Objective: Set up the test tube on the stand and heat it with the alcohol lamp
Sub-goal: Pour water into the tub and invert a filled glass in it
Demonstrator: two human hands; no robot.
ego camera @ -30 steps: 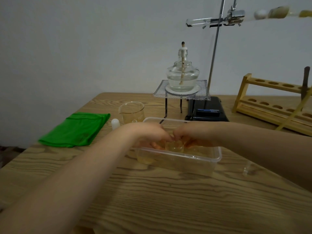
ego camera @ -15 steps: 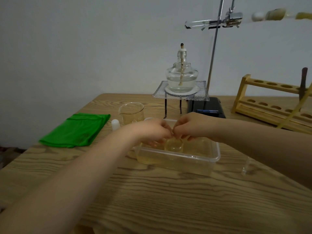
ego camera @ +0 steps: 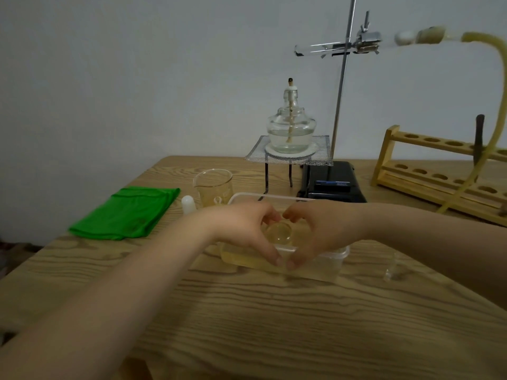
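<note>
Holding a small round glass jar [ego camera: 278, 232] over the plastic tub [ego camera: 333, 266], both hands' fingers curl around it: left hand [ego camera: 241, 229], right hand [ego camera: 319, 231]. Keep it level. The test tube [ego camera: 323, 48] already sits clamped high on the stand [ego camera: 341, 91]; the alcohol lamp [ego camera: 291, 127] looks unlit.

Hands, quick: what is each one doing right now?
Left hand: fingers and thumb curled round the small glass jar in the plastic tub.
Right hand: curled round the same jar from the other side.
</note>
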